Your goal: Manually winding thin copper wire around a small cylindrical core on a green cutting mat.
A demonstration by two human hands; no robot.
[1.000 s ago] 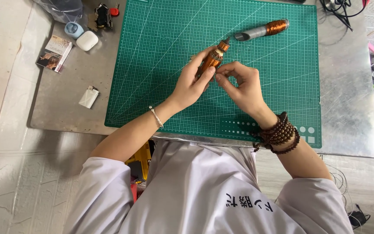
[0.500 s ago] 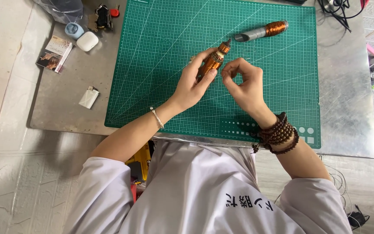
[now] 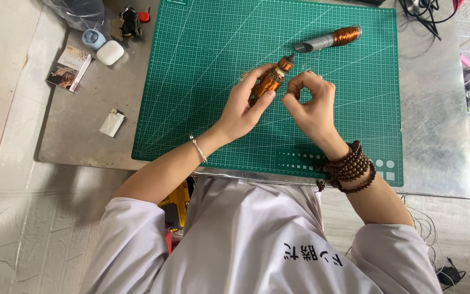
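My left hand [image 3: 248,106] grips a copper-wound coil on a rod [image 3: 272,78] above the green cutting mat [image 3: 202,76], its tip pointing up and right. My right hand [image 3: 312,103] is just right of it, thumb and forefinger pinched on a thin wire [image 3: 300,73] that leads from the coil's tip. A second rod, grey with a copper winding [image 3: 330,39], lies on the mat farther back. A thin bracelet circles my left wrist and dark wooden beads [image 3: 350,167] wrap my right wrist.
On the grey metal tabletop [image 3: 82,125] left of the mat lie a white lighter [image 3: 111,122], a small printed box [image 3: 68,67], a white earbud case [image 3: 110,52] and a pale blue cap [image 3: 93,38]. Black cables [image 3: 420,11] sit at the back right.
My right hand has drawn slightly away from the coil to the right, keeping its pinch on the wire. The left hand keeps its grip on the coil.
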